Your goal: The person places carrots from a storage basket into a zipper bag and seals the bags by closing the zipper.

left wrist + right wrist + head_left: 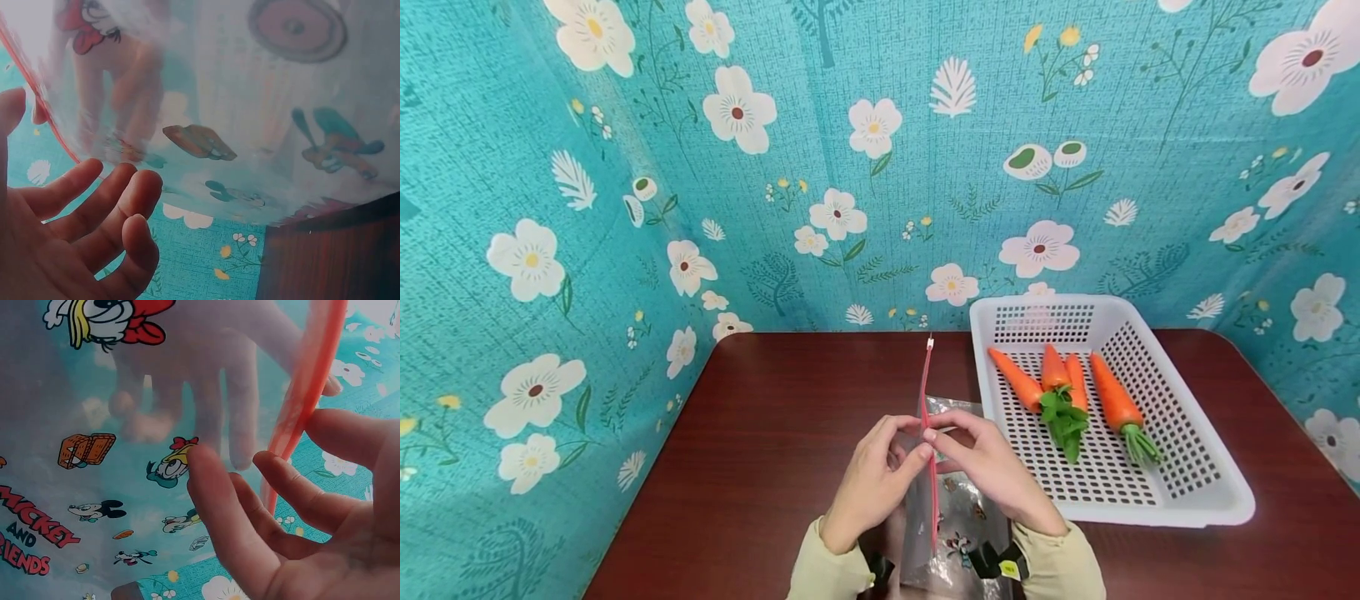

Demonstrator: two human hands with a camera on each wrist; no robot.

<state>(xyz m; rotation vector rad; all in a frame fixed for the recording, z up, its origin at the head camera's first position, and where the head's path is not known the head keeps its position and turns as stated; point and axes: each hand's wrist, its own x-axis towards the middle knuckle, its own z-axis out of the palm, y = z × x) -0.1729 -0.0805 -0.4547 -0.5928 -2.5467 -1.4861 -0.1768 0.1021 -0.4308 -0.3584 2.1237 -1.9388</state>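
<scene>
Across the near middle of the dark counter (790,392), head view: one clear bag (955,508) with printed motifs, held between two hands. Its single red zip (934,500) runs away from the person and bears one small whitish pull (930,342) at the far end. The left hand (874,475) and the right hand (988,462) meet at this zip, the thumb and fingers of each pinching the edge from its own side. Two pale sleeves (831,567) cover the forearms. To the right, one white perforated basket (1120,512) contains four carrots (1116,402): one at the left, two close together in the middle, one at the right with a short green top. One bunch of green leaves (1066,425) lies at the middle pair. Behind, a teal floral cloth (820,167).

Left wrist view: the bag spans the upper area, its red edge at the left touching the fingertips of the left hand, whose fingers are bent. The other hand shows blurred through the film.

Right wrist view: the thumb and fingers of the right hand grasp the red zip; four fingers of the left hand are visible through the bag. Lettering (37,528) includes "MICKEY AND"; one brown picnic-hamper print (86,450) lies above it.
</scene>
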